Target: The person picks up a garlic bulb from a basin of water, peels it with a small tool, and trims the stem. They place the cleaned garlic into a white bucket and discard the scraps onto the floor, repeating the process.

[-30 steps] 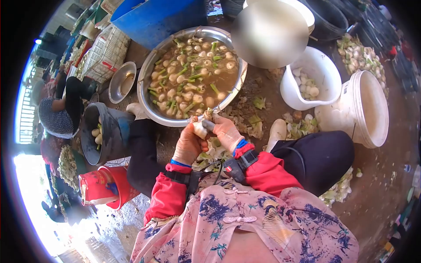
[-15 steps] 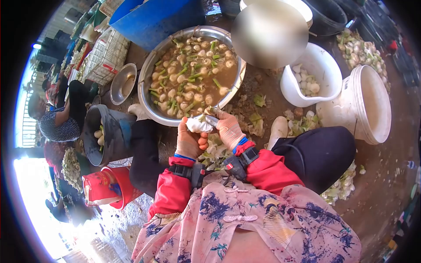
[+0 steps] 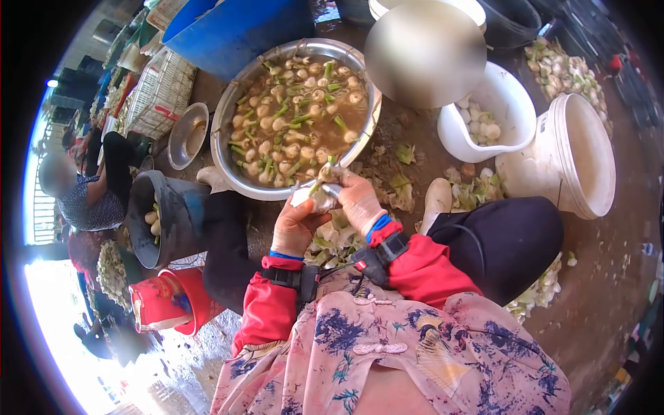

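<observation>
My left hand (image 3: 297,228) is wrapped round a white bulb (image 3: 315,199) with a stem end pointing up. My right hand (image 3: 358,199) is closed at the bulb's right side, round what looks like a small metal blade (image 3: 332,190), mostly hidden by the fingers. Just beyond both hands stands a wide metal basin (image 3: 220,149) of brown water, in which many bulbs with green stems (image 3: 280,124) float. Cut leaves and peelings (image 3: 333,242) lie on the floor beneath my hands.
A white bucket (image 3: 508,97) holding peeled bulbs and a tipped white bucket (image 3: 588,159) are at the right. To the left are a dark bucket (image 3: 180,214), a red bucket (image 3: 197,297), a small metal bowl (image 3: 188,136) and a seated person (image 3: 86,200). A blue tub (image 3: 235,34) stands behind.
The bulb has turned in my left hand, whose fingers have shifted round it. My right hand has moved slightly up and left. The whole view has shifted a little.
</observation>
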Motion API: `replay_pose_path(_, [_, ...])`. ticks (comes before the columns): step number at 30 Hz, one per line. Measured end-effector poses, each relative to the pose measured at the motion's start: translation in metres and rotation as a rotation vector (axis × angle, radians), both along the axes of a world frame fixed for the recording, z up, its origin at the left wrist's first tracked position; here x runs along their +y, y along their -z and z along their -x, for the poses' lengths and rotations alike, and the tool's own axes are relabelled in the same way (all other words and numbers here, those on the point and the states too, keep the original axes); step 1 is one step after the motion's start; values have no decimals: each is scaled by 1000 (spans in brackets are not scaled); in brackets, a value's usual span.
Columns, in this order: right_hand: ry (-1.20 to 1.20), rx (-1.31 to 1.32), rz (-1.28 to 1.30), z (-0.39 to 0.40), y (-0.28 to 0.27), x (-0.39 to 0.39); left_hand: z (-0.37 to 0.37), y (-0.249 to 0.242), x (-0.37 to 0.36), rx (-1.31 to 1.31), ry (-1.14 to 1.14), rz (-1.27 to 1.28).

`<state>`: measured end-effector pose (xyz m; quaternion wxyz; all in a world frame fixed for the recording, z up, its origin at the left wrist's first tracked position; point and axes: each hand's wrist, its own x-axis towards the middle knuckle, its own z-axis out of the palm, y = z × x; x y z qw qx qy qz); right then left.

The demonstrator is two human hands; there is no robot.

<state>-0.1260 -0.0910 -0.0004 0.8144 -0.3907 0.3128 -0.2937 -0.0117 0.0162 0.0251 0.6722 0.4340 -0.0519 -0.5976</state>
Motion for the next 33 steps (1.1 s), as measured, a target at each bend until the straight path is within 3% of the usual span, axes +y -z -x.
replay_pose_path(2, [70,-18,-281,7,5,-10,2,0,4,84,7,56])
replay_pose_path(5, [109,39,-282,14,24,-21,2,-8,12,175,285,93])
replay_pose_path(8, [72,144,-210,24,64,-37,9,-31,19,195,274,130])
replay_pose_path(10, [-791,909,677,28,60,-46,2,-29,28,179,240,110])
replay_pose_path(12, [-840,1031,643,20,49,-34,-5,-28,36,63,217,28])
replay_pose_path(14, [-585,558,545,19,26,-23,-9,-25,36,-27,252,-17])
replay_pose_path(15, [-542,-135,12,9,29,-22,-8,-25,32,-149,299,-37])
replay_pose_path(17, [-475,-133,-5,5,33,-7,-5,-23,24,-366,376,-92])
replay_pose_path(18, [-413,-135,-22,1,8,0,-5,-20,22,-368,376,-86])
replay_pose_path(19, [-328,-18,187,-1,-2,4,-5,-16,21,-403,341,-78])
replay_pose_path(23, [-200,22,204,-5,-15,3,-3,-2,23,-389,92,-11])
replay_pose_path(25, [-145,2,-111,0,-36,-3,-5,2,25,-431,-136,-47])
replay_pose_path(26, [-151,3,-111,0,-32,-4,-8,5,27,-430,-142,-48])
replay_pose_path(28, [-126,-201,-157,-1,-32,-8,-18,9,29,-383,-270,-142])
replay_pose_path(30, [45,-231,-160,9,-53,-18,-27,14,36,-108,-357,-19])
replay_pose_path(32, [64,-531,-240,24,-39,-38,-33,20,47,133,-433,41])
replay_pose_path(33, [-91,-572,-196,34,-24,-49,-36,23,52,133,-435,40])
